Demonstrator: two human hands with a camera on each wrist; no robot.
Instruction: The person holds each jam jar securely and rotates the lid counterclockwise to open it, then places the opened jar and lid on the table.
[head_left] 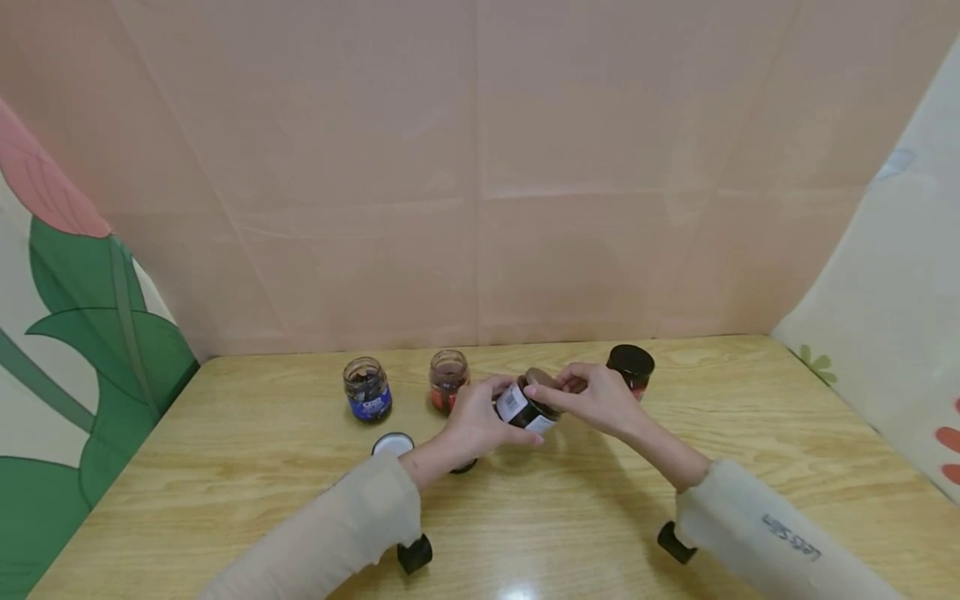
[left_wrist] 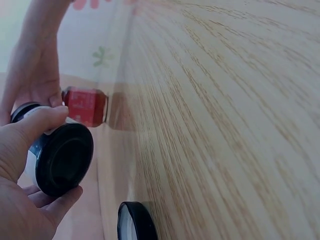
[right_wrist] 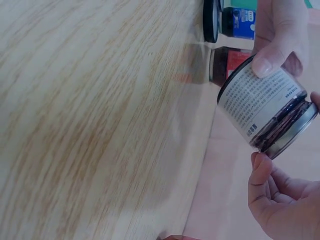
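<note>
My left hand (head_left: 483,417) grips a dark glass jar (head_left: 528,408) with a white printed label, raised over the table and tilted. In the right wrist view, the left thumb (right_wrist: 267,62) presses on that label. The left wrist view shows the jar's round black base (left_wrist: 67,160). At the jar's top, my right hand (head_left: 600,396) holds the lid (head_left: 547,382) by its edge with thumb and fingers. Dark contents show through the glass just below the lid's silvery rim (right_wrist: 292,132).
Behind the hands stand an uncovered blue-labelled jar (head_left: 367,392) and an uncovered red-labelled jar (head_left: 442,396). A black-lidded red jar (head_left: 630,367) stands at the right. One loose lid (head_left: 393,444) lies white side up; another dark lid (head_left: 465,467) is partly hidden by the left wrist.
</note>
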